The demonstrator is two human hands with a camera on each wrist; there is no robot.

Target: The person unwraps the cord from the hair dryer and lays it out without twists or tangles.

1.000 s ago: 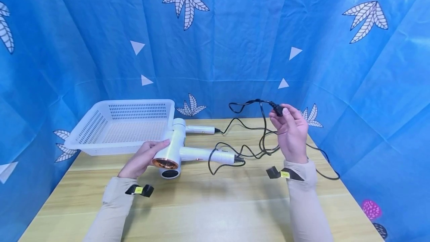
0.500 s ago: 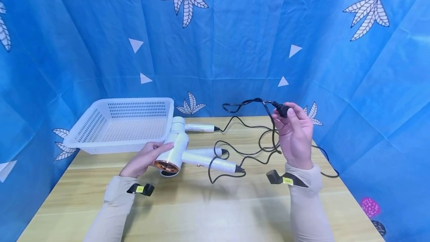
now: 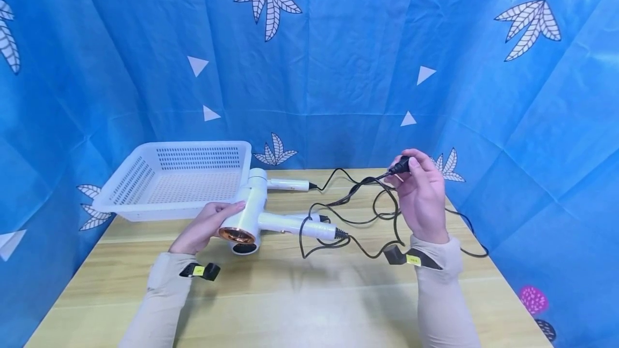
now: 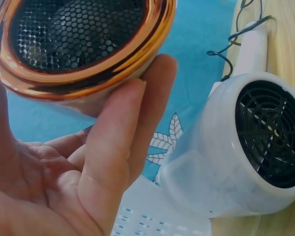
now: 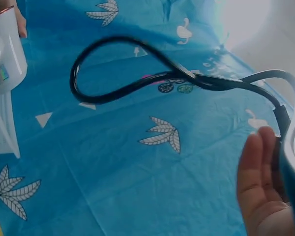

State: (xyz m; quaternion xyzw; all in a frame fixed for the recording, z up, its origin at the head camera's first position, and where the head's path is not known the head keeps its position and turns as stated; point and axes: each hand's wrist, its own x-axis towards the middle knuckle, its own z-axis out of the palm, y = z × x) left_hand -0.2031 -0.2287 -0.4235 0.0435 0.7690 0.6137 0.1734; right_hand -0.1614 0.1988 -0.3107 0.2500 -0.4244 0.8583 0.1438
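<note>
My left hand (image 3: 207,225) grips the barrel of a white hair dryer (image 3: 249,205) with a copper-coloured rim. In the left wrist view, fingers (image 4: 113,142) curl round that dryer below its mesh end. Its handle points right, where a black cord leaves it. My right hand (image 3: 420,195) pinches the black plug (image 3: 401,165) on the far right, palm side showing. A twisted, looped stretch of black cord (image 5: 113,42) hangs from it. Another white hair dryer (image 4: 201,152) with a black grille lies close beside and partly under the held one. The right thumb is hidden in the right wrist view.
A white perforated plastic basket (image 3: 159,209) stands at the back left, touching or near the dryers. Behind them lies another white handle (image 3: 288,184) with its own black cord. Cords tangle across the right of the wooden table (image 3: 309,305). A blue patterned curtain (image 3: 348,69) encloses the back and sides.
The cord loop by my right hand has dropped from above the table edge to lower down. My right hand has shifted right, then slightly back. The held dryer has moved only slightly.
</note>
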